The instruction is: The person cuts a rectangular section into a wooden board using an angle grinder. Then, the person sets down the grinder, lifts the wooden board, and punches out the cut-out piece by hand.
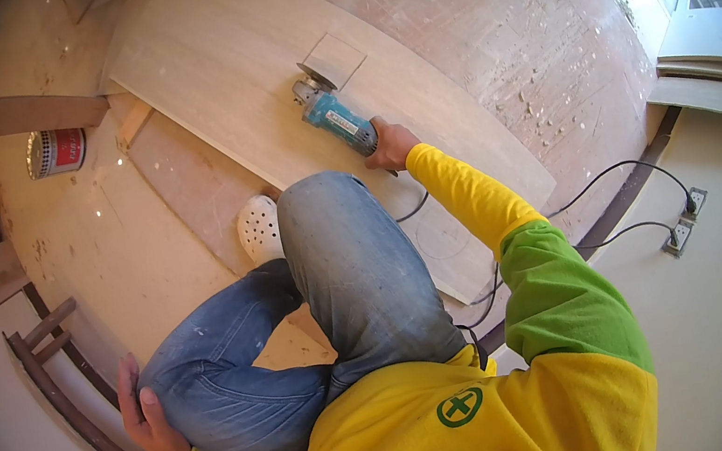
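My right hand (391, 143) is wrapped round the rear of a teal angle grinder (339, 122). The grinder's disc (317, 76) is at the near left corner of a square outline (342, 60) on a large pale board (232, 66). Whether the disc touches the board or turns, I cannot tell. Against my bent left knee rests my left hand (152, 419), open and holding nothing, thumb apart from the fingers. A faint round outline (448, 235) shows on the board's near part.
A red-labelled can (58, 151) stands at the left near timber pieces (32, 114). Black cords (626, 169) run to wall sockets (686, 223) at the right. Debris (540, 103) litters the floor beyond the board. Panels (716, 79) are stacked at far right.
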`<move>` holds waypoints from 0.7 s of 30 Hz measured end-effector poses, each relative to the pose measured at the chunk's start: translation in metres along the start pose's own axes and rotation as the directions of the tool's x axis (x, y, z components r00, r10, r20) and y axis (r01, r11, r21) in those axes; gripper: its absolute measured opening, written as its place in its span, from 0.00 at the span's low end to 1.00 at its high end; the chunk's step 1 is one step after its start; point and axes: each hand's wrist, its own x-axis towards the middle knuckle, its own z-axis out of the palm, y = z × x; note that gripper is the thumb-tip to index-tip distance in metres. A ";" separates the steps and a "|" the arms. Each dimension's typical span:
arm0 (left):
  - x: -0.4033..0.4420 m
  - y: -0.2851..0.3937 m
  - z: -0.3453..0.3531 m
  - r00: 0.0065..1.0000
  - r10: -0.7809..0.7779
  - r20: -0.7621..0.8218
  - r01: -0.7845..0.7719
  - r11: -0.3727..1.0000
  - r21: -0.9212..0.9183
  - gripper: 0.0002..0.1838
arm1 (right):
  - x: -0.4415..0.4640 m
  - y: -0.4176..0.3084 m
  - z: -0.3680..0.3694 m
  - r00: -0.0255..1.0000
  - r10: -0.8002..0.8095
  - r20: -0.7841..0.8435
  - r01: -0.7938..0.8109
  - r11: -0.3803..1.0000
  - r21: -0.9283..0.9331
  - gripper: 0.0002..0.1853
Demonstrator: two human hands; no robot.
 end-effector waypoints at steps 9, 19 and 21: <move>-0.001 -0.001 -0.001 1.000 -0.005 -0.010 0.005 1.000 -0.004 0.31 | 0.003 -0.002 -0.001 1.000 -0.011 -0.006 0.011 1.000 0.014 0.36; -0.002 0.000 0.000 1.000 -0.005 -0.003 0.005 1.000 -0.008 0.31 | 0.006 -0.004 0.000 1.000 -0.003 -0.006 0.003 1.000 -0.001 0.36; -0.003 0.002 0.000 1.000 -0.003 -0.006 0.003 1.000 -0.010 0.31 | 0.006 -0.006 0.000 1.000 -0.001 -0.011 0.001 1.000 -0.002 0.37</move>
